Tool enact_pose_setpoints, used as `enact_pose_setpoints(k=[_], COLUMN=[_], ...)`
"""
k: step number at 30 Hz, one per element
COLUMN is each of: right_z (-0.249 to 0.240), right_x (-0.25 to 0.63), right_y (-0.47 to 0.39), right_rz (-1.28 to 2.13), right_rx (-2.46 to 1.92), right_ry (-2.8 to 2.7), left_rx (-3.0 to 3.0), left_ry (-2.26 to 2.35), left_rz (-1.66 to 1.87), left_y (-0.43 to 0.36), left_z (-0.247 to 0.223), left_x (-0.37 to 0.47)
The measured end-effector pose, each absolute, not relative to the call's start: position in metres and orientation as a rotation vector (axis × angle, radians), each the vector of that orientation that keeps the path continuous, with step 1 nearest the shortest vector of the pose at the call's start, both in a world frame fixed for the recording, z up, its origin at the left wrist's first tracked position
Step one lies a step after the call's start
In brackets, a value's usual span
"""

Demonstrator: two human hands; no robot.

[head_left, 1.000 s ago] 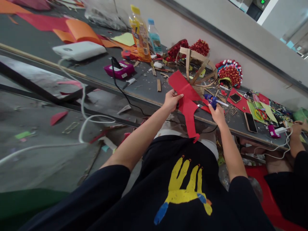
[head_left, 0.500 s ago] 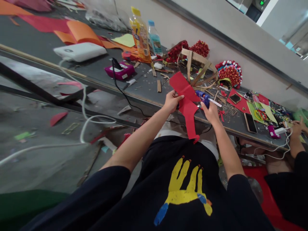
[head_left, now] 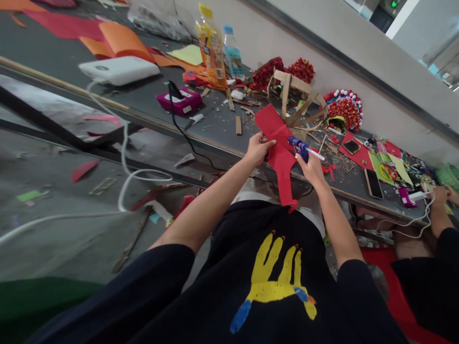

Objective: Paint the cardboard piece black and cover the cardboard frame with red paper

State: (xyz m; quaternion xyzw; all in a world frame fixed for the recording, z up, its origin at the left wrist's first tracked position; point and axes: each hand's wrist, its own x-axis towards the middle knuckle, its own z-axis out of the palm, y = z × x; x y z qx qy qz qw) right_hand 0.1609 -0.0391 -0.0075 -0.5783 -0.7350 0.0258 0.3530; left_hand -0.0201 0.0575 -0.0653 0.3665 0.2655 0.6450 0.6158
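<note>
Between thumb and fingers, my left hand pinches a cut piece of red paper at its left edge. The paper hangs over the table's front edge, its lower strip reaching down to my shirt. My right hand is wrapped round a blue hot glue gun, with a whitish glue stick poking out of its back. The gun's nozzle points left and is at the red paper, near its middle; I cannot tell whether it touches. Behind the paper stands a frame of bent cardboard strips.
Along the wall stand an orange drink bottle, a blue-capped bottle and a red beaded headpiece. A purple box, a white power bank and a phone lie nearer. Scraps litter the table. A co-worker's hand is at far right.
The glue gun has moved slightly left and inward, its nozzle now over the red paper. My left hand keeps its pinch on the paper. The view has shifted a little.
</note>
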Motion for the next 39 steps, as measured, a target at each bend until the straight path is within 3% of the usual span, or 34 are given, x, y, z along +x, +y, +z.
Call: enact_pose_setpoints(k=[22, 31, 39], right_z=[-0.013, 0.017, 0.015], right_x=[0.202, 0.177, 0.158], right_y=[-0.071, -0.053, -0.026], right_rz=[0.094, 0.140, 0.126], right_rx=[-1.616, -1.503, -1.489], right_ry=[-1.856, -1.824, -1.865], left_rx=[0.827, 0.843, 0.843], left_ry=[0.609, 0.615, 0.608], left_rz=[1.493, 1.476, 1.465], left_y=[0.060, 0.058, 0.056], left_z=[-0.064, -0.065, -0.063], left_x=[-0.022, -0.020, -0.020])
